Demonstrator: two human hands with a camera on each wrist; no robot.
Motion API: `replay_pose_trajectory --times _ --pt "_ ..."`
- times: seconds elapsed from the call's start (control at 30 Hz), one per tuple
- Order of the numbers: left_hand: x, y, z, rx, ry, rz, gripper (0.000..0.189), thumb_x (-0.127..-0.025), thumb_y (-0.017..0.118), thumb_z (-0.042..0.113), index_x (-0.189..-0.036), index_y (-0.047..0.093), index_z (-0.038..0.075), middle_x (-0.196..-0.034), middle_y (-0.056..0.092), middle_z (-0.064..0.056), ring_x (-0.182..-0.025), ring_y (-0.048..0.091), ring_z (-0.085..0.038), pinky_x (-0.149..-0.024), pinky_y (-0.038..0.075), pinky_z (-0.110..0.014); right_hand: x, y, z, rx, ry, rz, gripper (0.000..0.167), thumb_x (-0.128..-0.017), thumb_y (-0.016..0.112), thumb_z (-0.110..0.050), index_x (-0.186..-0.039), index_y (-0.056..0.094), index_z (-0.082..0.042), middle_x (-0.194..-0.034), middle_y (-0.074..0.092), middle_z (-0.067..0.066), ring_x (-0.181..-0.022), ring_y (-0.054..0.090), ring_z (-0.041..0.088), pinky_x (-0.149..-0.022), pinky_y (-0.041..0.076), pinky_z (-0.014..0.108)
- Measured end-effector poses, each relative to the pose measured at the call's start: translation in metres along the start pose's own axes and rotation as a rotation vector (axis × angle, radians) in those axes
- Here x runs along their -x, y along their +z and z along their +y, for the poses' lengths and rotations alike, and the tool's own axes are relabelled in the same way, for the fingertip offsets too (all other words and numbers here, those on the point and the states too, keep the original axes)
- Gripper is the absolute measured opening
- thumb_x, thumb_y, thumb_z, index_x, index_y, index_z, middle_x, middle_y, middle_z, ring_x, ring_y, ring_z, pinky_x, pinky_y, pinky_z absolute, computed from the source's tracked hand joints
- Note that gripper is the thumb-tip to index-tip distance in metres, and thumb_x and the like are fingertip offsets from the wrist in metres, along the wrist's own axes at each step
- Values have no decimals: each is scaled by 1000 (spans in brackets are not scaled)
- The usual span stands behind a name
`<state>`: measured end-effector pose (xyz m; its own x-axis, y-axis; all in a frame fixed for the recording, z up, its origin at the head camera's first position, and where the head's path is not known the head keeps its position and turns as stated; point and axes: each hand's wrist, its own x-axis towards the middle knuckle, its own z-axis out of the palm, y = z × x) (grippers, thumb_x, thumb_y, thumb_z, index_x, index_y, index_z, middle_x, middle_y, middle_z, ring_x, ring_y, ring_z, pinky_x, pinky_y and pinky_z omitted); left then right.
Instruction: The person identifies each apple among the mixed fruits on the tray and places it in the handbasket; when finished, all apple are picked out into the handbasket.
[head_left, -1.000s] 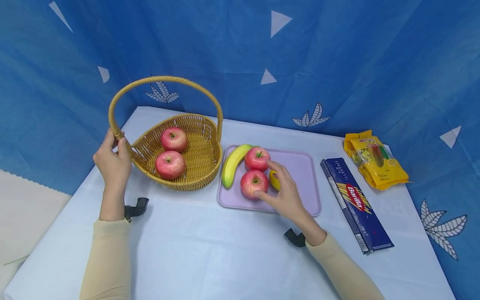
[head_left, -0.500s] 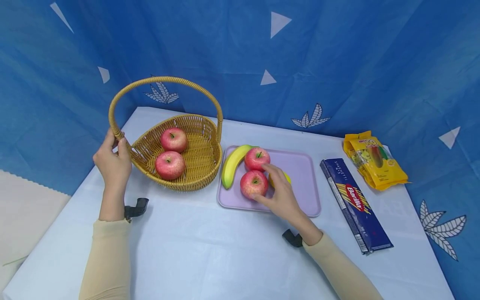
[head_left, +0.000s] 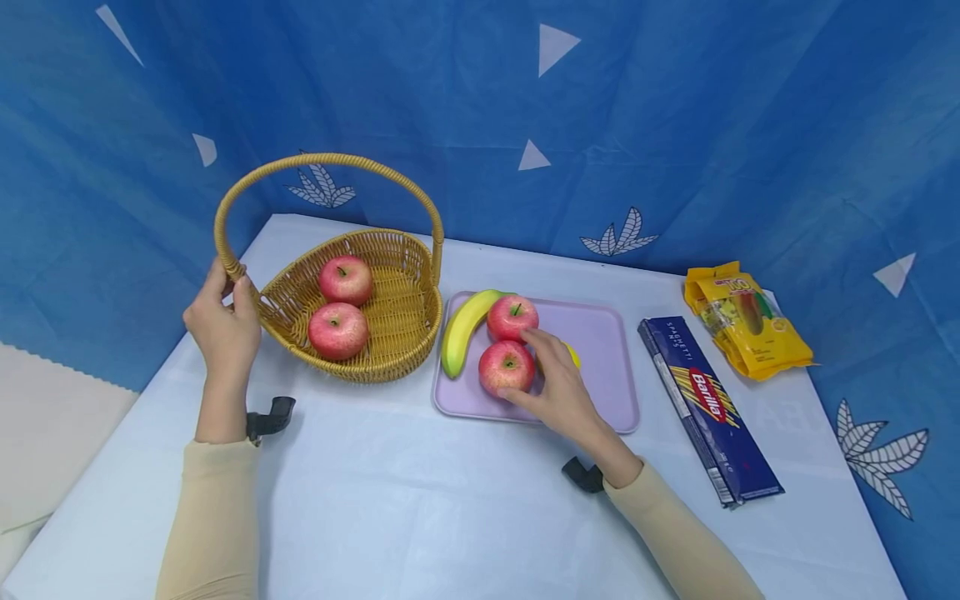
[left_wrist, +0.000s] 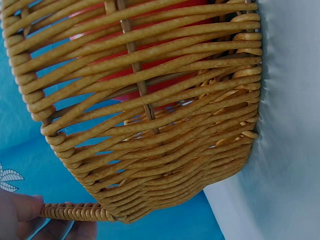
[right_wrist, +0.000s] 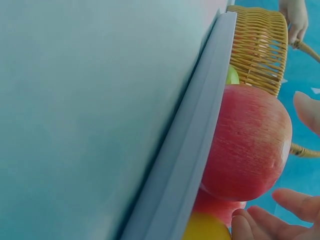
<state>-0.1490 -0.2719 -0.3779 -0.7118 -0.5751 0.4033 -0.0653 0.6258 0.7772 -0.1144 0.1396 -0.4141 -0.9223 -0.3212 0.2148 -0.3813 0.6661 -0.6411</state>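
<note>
My left hand (head_left: pixel 222 325) grips the lower left end of the handle (head_left: pixel 327 158) of a wicker basket (head_left: pixel 401 364), thumb and fingers around it. Two red apples (head_left: pixel 346 279) lie inside the basket. Over a lilac tray (head_left: pixel 600 367), my right hand (head_left: pixel 558 387) hovers around the nearer apple (head_left: pixel 504 367), thumb on one side and fingers on the other. In the right wrist view, gaps show between the thumb, the fingers and that apple (right_wrist: pixel 250 145). Behind it sits another apple (head_left: pixel 512 315). A banana (head_left: pixel 465 332) curves along the tray's left side. A yellow fruit (head_left: pixel 573 356) is mostly hidden by my right hand.
To the right of the tray lies a blue spaghetti box (head_left: pixel 708 408). A yellow snack bag (head_left: pixel 750 321) lies beyond it at the table's right edge. Blue curtains (head_left: pixel 450 100) hang behind the white table (head_left: pixel 420 500).
My right hand has shifted slightly left and closer around the nearer apple, showing more of the yellow fruit. My left hand keeps its hold on the basket handle.
</note>
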Motion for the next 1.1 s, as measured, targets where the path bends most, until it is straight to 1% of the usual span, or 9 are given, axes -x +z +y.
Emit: replay_pose_trajectory --times 0.37,0.6,0.73,0.97,1.1 --pt "0 0 1 -5 2 2 33 -103 48 25 -132 61 16 -128 66 -9 -121 61 -24 -98 53 -51 -2 2 0 28 20 -48 89 -72 86 -36 -145 43 -8 -143 44 14 -130 43 30 -100 51 54" --pt "0 0 1 -1 7 2 32 -103 48 24 -132 61 16 -128 66 -9 -122 60 -25 -99 53 -51 -2 4 0 44 26 -69 87 -73 86 -34 -144 43 -7 -139 46 13 -128 44 29 -98 53 52" --pt "0 0 0 -5 8 2 33 -103 48 25 -132 60 16 -129 66 -9 -122 60 -25 -99 53 -51 -3 5 0 60 26 -79 86 -74 85 -33 -144 44 -6 -137 48 13 -127 44 29 -100 52 51" --pt "1 0 1 -3 -7 0 33 -104 46 25 -133 60 16 -129 66 -9 -122 60 -25 -100 52 -51 -2 6 0 80 35 -102 84 -76 84 -32 -145 43 -6 -137 48 12 -127 44 28 -100 52 50" --pt "1 0 2 -4 -8 -5 34 -104 46 26 -134 59 16 -129 65 -10 -123 59 -25 -100 52 -50 -2 6 0 81 34 -103 84 -76 84 -32 -144 43 -7 -137 48 12 -126 47 28 -101 52 49"
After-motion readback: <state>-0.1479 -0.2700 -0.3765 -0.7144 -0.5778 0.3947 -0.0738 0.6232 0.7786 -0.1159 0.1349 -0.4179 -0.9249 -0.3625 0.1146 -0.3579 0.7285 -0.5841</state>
